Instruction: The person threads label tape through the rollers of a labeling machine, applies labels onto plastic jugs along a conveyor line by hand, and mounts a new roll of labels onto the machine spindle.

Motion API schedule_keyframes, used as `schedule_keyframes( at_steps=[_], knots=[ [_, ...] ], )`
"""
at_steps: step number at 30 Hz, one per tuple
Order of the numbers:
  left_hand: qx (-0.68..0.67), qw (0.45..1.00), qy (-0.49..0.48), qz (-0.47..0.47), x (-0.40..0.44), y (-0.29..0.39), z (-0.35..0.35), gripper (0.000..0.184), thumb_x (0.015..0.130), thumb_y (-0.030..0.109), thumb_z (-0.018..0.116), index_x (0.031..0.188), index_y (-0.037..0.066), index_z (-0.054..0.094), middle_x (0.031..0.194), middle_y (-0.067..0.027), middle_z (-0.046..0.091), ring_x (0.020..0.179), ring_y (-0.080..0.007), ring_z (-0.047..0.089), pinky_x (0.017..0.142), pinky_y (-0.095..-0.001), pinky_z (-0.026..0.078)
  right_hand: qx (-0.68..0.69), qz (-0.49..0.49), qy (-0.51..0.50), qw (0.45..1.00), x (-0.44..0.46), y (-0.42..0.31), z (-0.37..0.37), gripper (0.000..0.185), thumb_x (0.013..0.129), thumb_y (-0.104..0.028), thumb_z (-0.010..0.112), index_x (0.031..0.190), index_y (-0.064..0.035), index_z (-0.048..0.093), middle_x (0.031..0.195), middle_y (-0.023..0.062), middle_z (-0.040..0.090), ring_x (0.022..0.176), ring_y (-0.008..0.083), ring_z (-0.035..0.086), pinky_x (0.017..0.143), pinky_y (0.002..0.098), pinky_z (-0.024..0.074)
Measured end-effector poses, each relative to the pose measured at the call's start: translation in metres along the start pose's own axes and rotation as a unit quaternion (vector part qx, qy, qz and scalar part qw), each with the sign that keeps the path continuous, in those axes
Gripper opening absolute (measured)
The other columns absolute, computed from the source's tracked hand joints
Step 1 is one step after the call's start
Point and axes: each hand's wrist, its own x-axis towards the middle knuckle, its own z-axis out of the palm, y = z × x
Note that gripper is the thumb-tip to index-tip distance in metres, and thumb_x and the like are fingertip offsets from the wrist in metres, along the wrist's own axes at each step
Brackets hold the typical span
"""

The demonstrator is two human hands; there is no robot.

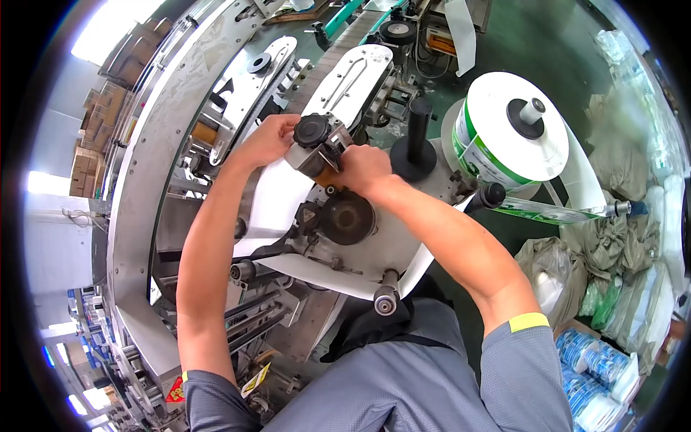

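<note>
The fingertips of the left hand [272, 140] are partly hidden behind the black knob [312, 131], and the fingers of the right hand [363, 171] curl out of sight against the metal bracket [337, 147], so what they grip cannot be told. The small print on the label roll [522, 126] is unreadable, as is the marking on the red sign [175, 389]. The conveyor [317, 75] is cut off by the top edge, and the clear plastic [620, 72] at the upper right is blurred.
</note>
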Motion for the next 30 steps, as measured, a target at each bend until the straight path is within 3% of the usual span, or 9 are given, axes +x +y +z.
schedule_keyframes(
  at_steps=[6,9,12,15,20,24,26,28,30],
  knots=[
    [-0.027,0.997,-0.028,-0.070,-0.021,0.007,-0.013,0.038,0.094,-0.009,0.061,0.131,-0.001,0.064,0.130,-0.0050,0.070,0.117,-0.0127,0.065,0.103,-0.0303,0.049,-0.099,-0.075,-0.056,0.991,0.008,0.031,0.021,0.021,0.083,-0.032,0.072,0.090,-0.0137,0.080,0.087,0.0135,0.076,0.088,0.0359,0.075,0.079,0.0469,0.0589],
    [-0.033,0.996,-0.045,-0.069,-0.030,-0.008,-0.011,0.040,0.094,-0.005,0.062,0.134,-0.002,0.062,0.128,-0.0079,0.071,0.117,-0.0157,0.066,0.100,-0.0316,0.051,-0.151,-0.089,-0.082,0.981,0.005,0.039,0.034,0.021,0.086,-0.019,0.067,0.097,-0.0081,0.080,0.097,0.0159,0.078,0.095,0.0340,0.076,0.083,0.0442,0.0605],
    [0.022,0.994,-0.086,-0.065,-0.036,0.006,-0.004,0.038,0.091,-0.004,0.062,0.128,-0.004,0.065,0.117,-0.0114,0.074,0.108,-0.0160,0.069,0.094,-0.0305,0.052,-0.125,-0.070,-0.082,0.986,0.007,0.039,0.034,0.021,0.086,-0.026,0.070,0.097,-0.0111,0.080,0.097,0.0135,0.078,0.096,0.0338,0.076,0.084,0.0449,0.0601],
    [0.006,0.998,-0.061,-0.020,-0.039,-0.013,0.005,0.036,0.088,-0.007,0.058,0.123,-0.004,0.067,0.111,-0.0116,0.075,0.103,-0.0142,0.068,0.091,-0.0297,0.052,-0.045,-0.073,-0.130,0.988,0.005,0.029,0.008,0.035,0.084,-0.048,0.074,0.090,-0.0143,0.079,0.092,0.0110,0.077,0.092,0.0347,0.075,0.084,0.0455,0.0598],
    [0.041,0.996,-0.063,-0.056,-0.048,0.007,0.006,0.034,0.093,-0.005,0.058,0.126,-0.003,0.065,0.112,-0.0089,0.074,0.103,-0.0140,0.066,0.095,-0.0314,0.051,-0.080,-0.087,-0.081,0.990,0.003,0.001,-0.020,0.037,0.089,-0.043,0.068,0.085,-0.0081,0.078,0.086,0.0184,0.075,0.087,0.0390,0.074,0.079,0.0489,0.0589],
    [0.123,0.954,0.274,-0.018,-0.120,0.054,-0.001,0.032,0.103,0.006,0.056,0.133,-0.001,0.063,0.124,-0.0145,0.074,0.113,-0.0189,0.069,0.100,-0.0324,0.052,-0.098,-0.096,-0.034,0.990,-0.002,-0.001,-0.013,0.039,0.095,-0.036,0.063,0.077,-0.0033,0.076,0.077,0.0227,0.071,0.078,0.0419,0.072,0.073,0.0511,0.0571],
    [0.053,0.856,0.513,0.037,-0.175,0.078,0.006,0.029,0.105,0.013,0.058,0.128,-0.004,0.065,0.119,-0.0147,0.074,0.110,-0.0203,0.072,0.092,-0.0387,0.057,-0.102,-0.137,-0.003,0.985,0.001,0.008,-0.004,0.041,0.097,-0.036,0.062,0.075,-0.0043,0.075,0.073,0.0236,0.069,0.075,0.0433,0.071,0.071,0.0517,0.0563],
    [-0.004,0.703,0.708,0.068,-0.223,0.043,0.030,0.031,0.110,0.016,0.051,0.131,-0.004,0.063,0.121,-0.0146,0.074,0.111,-0.0229,0.071,0.097,-0.0384,0.055,-0.128,-0.132,-0.006,0.983,0.006,0.017,0.002,0.038,0.097,-0.036,0.063,0.078,-0.0050,0.074,0.077,0.0224,0.070,0.077,0.0427,0.070,0.070,0.0519,0.0555],
    [0.029,0.606,0.795,-0.002,-0.266,0.012,0.062,0.039,0.114,0.025,0.045,0.136,-0.005,0.058,0.133,-0.0153,0.069,0.122,-0.0283,0.066,0.105,-0.0414,0.050,-0.077,-0.144,-0.008,0.987,0.003,0.007,-0.005,0.032,0.095,-0.034,0.067,0.083,-0.0051,0.072,0.082,0.0202,0.071,0.078,0.0427,0.069,0.069,0.0513,0.0544]
  ],
)
